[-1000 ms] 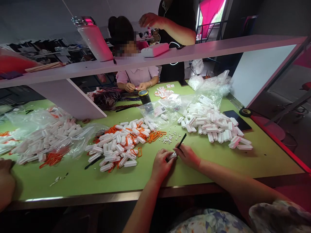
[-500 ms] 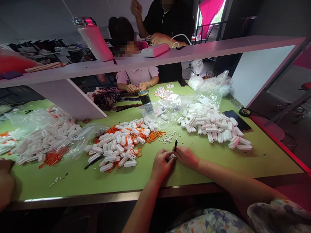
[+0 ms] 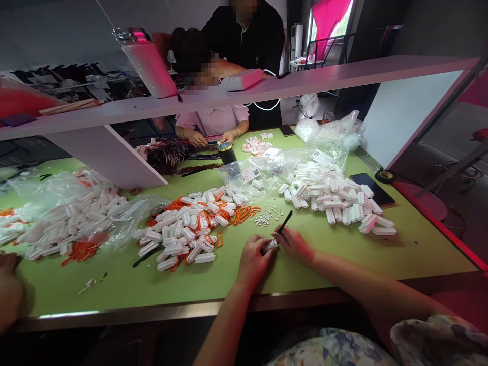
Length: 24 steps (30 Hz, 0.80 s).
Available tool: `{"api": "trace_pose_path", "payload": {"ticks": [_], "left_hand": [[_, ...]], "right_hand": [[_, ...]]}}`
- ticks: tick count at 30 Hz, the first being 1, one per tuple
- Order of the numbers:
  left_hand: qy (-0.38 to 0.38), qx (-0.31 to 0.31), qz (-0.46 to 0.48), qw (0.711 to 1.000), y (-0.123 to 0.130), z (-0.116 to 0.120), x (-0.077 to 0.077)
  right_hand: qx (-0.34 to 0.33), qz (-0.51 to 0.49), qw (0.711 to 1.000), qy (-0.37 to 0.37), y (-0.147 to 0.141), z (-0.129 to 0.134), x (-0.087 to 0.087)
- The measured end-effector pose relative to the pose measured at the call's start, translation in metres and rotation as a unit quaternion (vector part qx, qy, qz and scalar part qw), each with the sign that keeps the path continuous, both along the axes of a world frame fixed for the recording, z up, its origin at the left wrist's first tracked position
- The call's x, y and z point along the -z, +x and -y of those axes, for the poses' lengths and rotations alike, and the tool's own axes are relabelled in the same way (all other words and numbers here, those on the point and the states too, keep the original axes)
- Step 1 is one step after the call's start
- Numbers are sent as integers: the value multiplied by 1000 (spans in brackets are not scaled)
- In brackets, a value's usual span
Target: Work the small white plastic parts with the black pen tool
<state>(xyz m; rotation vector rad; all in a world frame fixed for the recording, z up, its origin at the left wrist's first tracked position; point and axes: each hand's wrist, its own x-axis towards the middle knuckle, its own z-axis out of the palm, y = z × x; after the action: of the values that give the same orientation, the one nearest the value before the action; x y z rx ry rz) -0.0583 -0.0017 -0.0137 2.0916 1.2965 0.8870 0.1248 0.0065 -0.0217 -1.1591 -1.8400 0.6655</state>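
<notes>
My left hand (image 3: 253, 257) is closed round a white plastic connector housing (image 3: 271, 245) with rows of small holes, held just above the green table. In my right hand (image 3: 295, 245) is a thin black stick-like tool (image 3: 284, 222), tilted up to the right. Its lower end is close to the housing; my fingers hide whether it touches. Small white pegs (image 3: 264, 217) lie scattered just beyond my hands. To the left is a heap of white housings (image 3: 179, 236) mixed with orange frame-shaped clips (image 3: 244, 214). Another pile of white housings (image 3: 330, 195) lies to the right.
A shelf (image 3: 198, 103) with a bottle (image 3: 150, 66) crosses above the table. Clear plastic bags (image 3: 263, 173), a black can (image 3: 227, 152), a tape roll (image 3: 385, 176) and a dark tablet (image 3: 371, 189) lie around. Two people are across the table; another person's hand (image 3: 9, 284) is at far left.
The black tool has swung from nearly upright to a slant toward the right, and my right hand has shifted slightly right. Across the table, the standing person has leaned over the seated one.
</notes>
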Motion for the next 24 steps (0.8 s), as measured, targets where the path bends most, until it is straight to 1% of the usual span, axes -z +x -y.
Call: {"api": "trace_pose_path", "payload": {"ticks": [6, 12, 15, 21, 24], "left_hand": [[-2, -2, 2, 1000, 1, 0, -1], [-7, -4, -7, 1000, -1, 1, -1], [-11, 2, 8, 1000, -2, 2, -3], [-8, -14, 11, 1000, -2, 4, -5], [-5, -13, 2, 1000, -1, 3, -6]], "right_hand": [[-12, 12, 1000, 10, 0, 0, 0], [-34, 71, 996, 44, -2, -3, 5], [-37, 91, 994, 44, -2, -3, 4], [-1, 19, 1000, 25, 2, 1, -1], [-9, 8, 1000, 10, 2, 2, -2]]}}
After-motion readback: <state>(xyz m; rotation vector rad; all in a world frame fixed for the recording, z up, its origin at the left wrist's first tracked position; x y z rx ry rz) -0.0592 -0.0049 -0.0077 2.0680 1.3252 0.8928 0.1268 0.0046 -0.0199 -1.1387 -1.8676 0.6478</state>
